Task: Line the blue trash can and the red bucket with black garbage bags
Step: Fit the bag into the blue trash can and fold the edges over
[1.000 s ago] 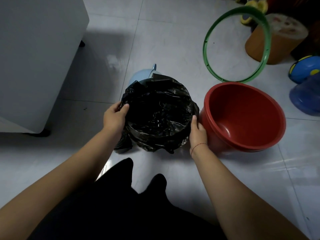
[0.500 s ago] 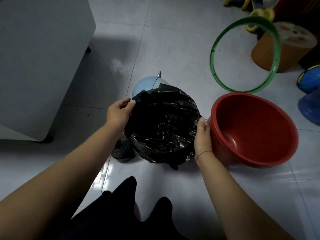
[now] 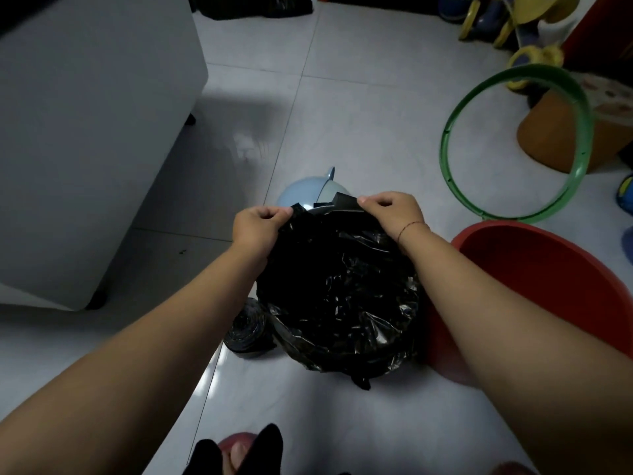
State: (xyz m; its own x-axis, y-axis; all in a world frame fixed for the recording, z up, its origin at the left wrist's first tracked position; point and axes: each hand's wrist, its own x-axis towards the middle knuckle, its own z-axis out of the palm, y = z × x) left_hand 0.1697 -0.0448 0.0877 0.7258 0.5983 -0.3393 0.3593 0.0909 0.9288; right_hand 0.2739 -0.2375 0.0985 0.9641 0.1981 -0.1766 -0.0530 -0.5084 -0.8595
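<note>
Head view: the blue trash can (image 3: 298, 195) is stood on the tiled floor (image 3: 359, 114) and is almost wholly covered by a black garbage bag (image 3: 339, 289). The bag is spread open inside the can and turned down over its near and side rim, so that only a pale blue part is left bare at the can's far side. The far edge of the bag is gripped by both hands just above that bare part. The left hand (image 3: 260, 226) is curled, with thumb and fingers pinched on the film at the far-left of the can's mouth. The right hand (image 3: 394, 210) is closed on a flat flap of film at the far-right of it, and a thin red thread (image 3: 409, 228) is worn on that wrist.

A roll of black bags (image 3: 246, 332) is laid on the floor against the can's near-left foot. The red bucket (image 3: 548, 279) is set just to the right of the can with its red inner wall shown bare; whether the two touch cannot be told, as the right forearm crosses the gap. Beyond the can and to its right a green ring (image 3: 580, 145) is tilted in front of an orange stool (image 3: 555, 138). To the can's left and beyond it a white cabinet (image 3: 85, 132) is stood on dark feet
</note>
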